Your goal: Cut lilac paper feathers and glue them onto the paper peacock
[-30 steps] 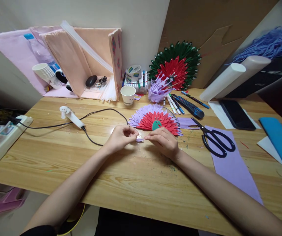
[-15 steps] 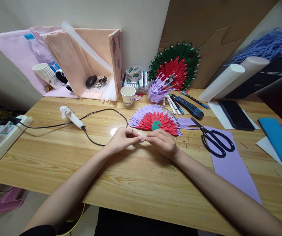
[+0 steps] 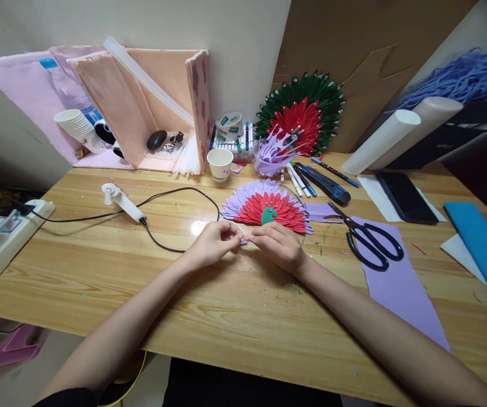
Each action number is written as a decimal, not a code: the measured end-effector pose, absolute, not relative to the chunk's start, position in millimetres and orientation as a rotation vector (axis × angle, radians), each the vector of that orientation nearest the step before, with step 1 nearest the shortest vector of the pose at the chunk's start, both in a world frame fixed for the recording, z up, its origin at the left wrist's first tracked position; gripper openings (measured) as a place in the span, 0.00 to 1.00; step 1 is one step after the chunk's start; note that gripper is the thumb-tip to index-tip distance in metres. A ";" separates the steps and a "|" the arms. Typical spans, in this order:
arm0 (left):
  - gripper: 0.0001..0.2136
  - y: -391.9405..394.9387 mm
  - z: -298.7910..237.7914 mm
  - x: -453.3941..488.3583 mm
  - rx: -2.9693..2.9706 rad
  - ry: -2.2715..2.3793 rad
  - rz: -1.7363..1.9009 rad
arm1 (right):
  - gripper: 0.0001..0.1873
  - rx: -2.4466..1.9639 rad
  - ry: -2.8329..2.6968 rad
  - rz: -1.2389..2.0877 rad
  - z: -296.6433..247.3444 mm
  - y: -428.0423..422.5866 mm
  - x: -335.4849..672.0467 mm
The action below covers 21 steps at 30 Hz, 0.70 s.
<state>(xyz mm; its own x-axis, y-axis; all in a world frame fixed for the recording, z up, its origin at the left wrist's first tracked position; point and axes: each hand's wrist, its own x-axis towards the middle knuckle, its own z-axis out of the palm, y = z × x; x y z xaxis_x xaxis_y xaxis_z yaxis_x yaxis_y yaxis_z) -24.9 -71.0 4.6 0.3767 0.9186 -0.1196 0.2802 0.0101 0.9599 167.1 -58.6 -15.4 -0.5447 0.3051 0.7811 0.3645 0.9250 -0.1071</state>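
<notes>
From the head view, I see both hands drawn in over the desk (image 3: 175, 316), fingers pinched almost closed: the left hand (image 3: 214, 244) and right hand (image 3: 278, 246) meet at their tips on a small lilac piece (image 3: 244, 242). It sits just in front of the red-and-lilac fan (image 3: 260, 209), mostly hidden by fingers. I judge it near weightless, soft and easily creased or torn, hardly slippery; I'd take it lightly by its opposite ends, between thumb and forefinger, without squeezing the middle.
</notes>
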 end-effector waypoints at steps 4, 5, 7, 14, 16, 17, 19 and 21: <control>0.10 -67.2 -0.4 -27.8 1.479 1.148 0.771 | 0.09 -0.514 -2.131 -0.032 -17.6 -57.7 167.6; 0.10 -66.2 -0.7 -28.5 1.474 1.162 0.792 | 0.09 -0.526 -2.118 -0.012 -17.4 -57.5 167.4; 0.11 -64.4 -0.2 -30.0 1.456 1.181 0.834 | 0.07 -0.575 -2.106 0.043 -16.2 -56.9 166.2; 0.12 -63.2 3.0 -28.8 1.431 1.157 0.905 | 0.12 -0.809 -2.343 0.370 -20.1 -52.4 156.8; 0.12 -62.7 2.4 -27.8 1.420 1.152 0.916 | 0.08 -0.855 -2.371 0.384 -23.1 -51.4 155.0; 0.11 -62.0 2.3 -28.0 1.405 1.161 0.934 | 0.08 -0.869 -2.371 0.388 -24.0 -51.2 154.6; 0.11 -59.6 4.1 -30.8 1.354 1.201 1.023 | 0.09 -0.876 -2.366 0.403 -24.5 -51.2 154.5; 0.10 -56.3 10.4 -36.4 1.275 1.248 1.201 | 0.09 -0.870 -2.358 0.432 -23.1 -52.0 154.9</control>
<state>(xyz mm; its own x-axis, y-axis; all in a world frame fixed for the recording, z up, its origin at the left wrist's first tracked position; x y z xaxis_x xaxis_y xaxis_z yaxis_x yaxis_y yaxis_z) -36.4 -56.3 10.4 -0.0042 0.9996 0.0268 0.0652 -0.0265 0.9975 154.9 -52.0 -23.1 -0.6174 0.6718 0.4093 0.4832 0.7344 -0.4766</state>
